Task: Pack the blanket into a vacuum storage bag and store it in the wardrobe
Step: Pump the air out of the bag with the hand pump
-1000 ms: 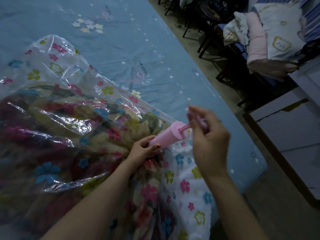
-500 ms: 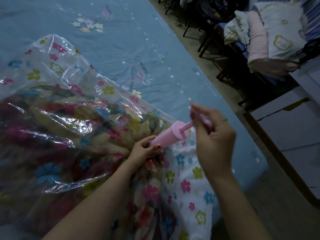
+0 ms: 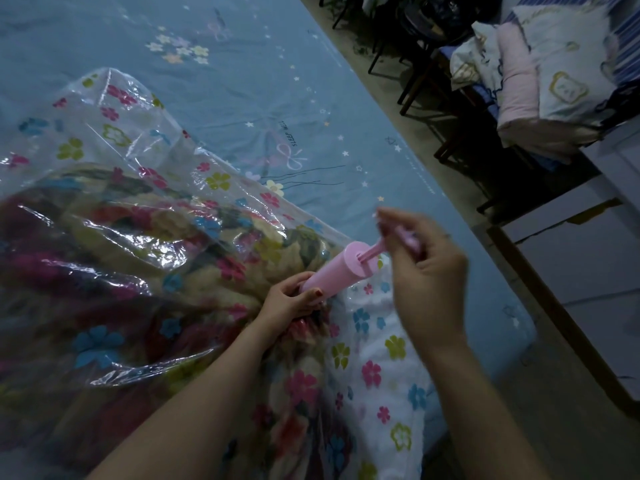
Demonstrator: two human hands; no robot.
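Head view: the blanket (image 3: 194, 258), a dark flowered pile, lies inside the clear flower-printed vacuum storage bag (image 3: 114, 133) on the bed (image 3: 242, 64), near its right edge. The left hand (image 3: 291, 303) has its grip wrapped around the base of a pink hand pump (image 3: 337, 270) standing tilted on the bag. The right hand (image 3: 427, 271) has its grip pinched on the pump's pulled-out handle (image 3: 408, 237).
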